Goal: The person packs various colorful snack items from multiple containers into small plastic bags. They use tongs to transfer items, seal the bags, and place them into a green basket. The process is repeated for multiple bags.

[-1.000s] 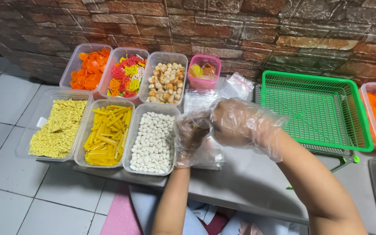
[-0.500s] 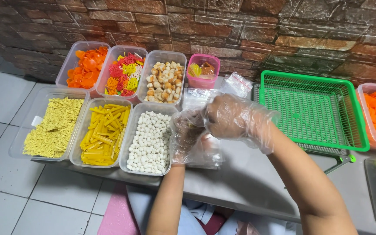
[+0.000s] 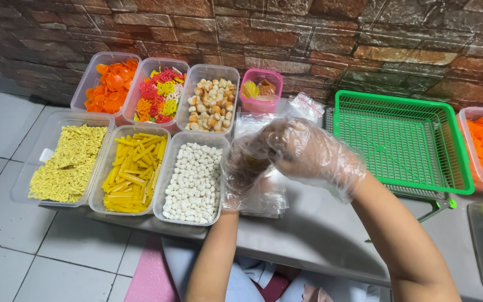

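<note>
Left hand: the left hand (image 3: 245, 163) rises from a bare forearm that enters at 6 o'clock and runs almost straight up the view; it wears a loose clear plastic glove, fingers curled inward towards the other hand.
Right hand: the right hand (image 3: 308, 152), also gloved in clear plastic, comes in on a forearm from 5 o'clock, slanting up towards 11 o'clock; its back faces the camera, fingers bent down and leftward so the tips meet the left hand.
Grip: both hands are closed to a narrow pinch where they touch; what lies between the fingertips cannot be told through the crinkled plastic.
Clear bags: a flat pile of clear plastic bags (image 3: 264, 198) lies on the grey table (image 3: 320, 235), directly beneath the hands and just towards 6 o'clock of the left hand; its long axis runs roughly 12 to 6 o'clock.
Nearest tub: the tub of small white pellets (image 3: 193, 176) sits just beside the left hand at 9 o'clock, long axis 12 to 6.
Other tubs: yellow sticks (image 3: 131, 173) and yellow crumbled noodles (image 3: 68, 162) lie further towards 9 o'clock; behind them, towards 11 o'clock, are orange crisps (image 3: 110, 81), mixed red and yellow shapes (image 3: 157, 92), beige puffs (image 3: 211, 103) and a small pink tub (image 3: 259, 89).
Green basket: a green mesh basket (image 3: 401, 142) stands at 3 o'clock of the right hand, close by but apart.
</note>
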